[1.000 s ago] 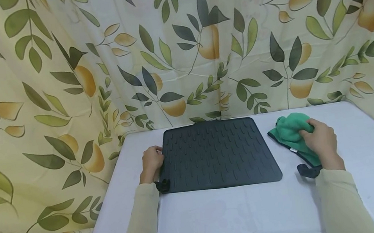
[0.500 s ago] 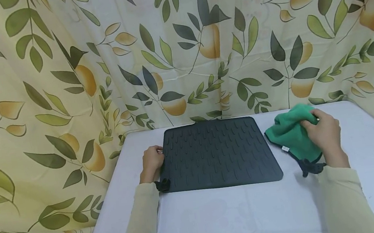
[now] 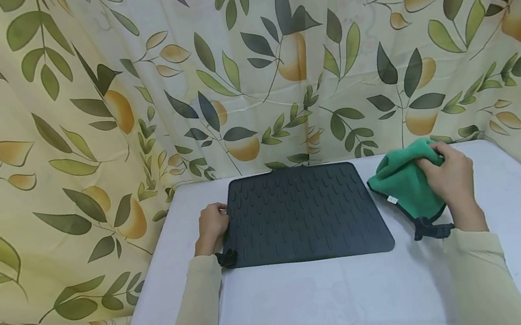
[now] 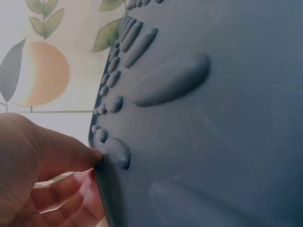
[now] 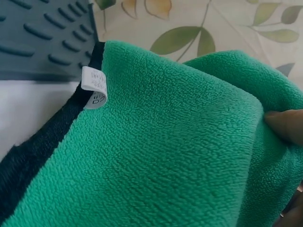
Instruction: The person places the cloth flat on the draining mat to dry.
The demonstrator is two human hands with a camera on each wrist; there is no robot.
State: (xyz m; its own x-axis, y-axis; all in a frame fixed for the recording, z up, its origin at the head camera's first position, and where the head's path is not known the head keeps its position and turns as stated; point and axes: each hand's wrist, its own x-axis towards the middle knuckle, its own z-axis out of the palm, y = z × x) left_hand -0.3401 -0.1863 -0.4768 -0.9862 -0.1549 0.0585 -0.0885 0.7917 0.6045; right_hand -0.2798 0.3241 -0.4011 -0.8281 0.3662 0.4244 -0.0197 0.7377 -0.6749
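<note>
A dark grey ridged mat (image 3: 309, 216) lies on the table, a small tab at its far edge. My left hand (image 3: 212, 226) pinches its left edge; in the left wrist view the thumb (image 4: 78, 156) meets the rim while the curled fingers go behind it. To the right of the mat, my right hand (image 3: 454, 176) grips a green towelling cloth (image 3: 406, 181) with black edging. The cloth hangs in folds from the fingers, its lower part down beside the wrist. A white label (image 5: 94, 80) shows on its edge in the right wrist view. Some of the right fingers are hidden behind the fabric.
A white cloth covers the table (image 3: 328, 302). Right behind its far edge hangs a curtain (image 3: 273, 73) printed with leaves and fruit, which also runs along the left side. Black straps with camera mounts (image 3: 429, 229) sit at the wrists.
My right hand has lifted the green cloth and moved slightly away and to the right, so the cloth opens out and hangs more. The left hand and the mat stay put.
</note>
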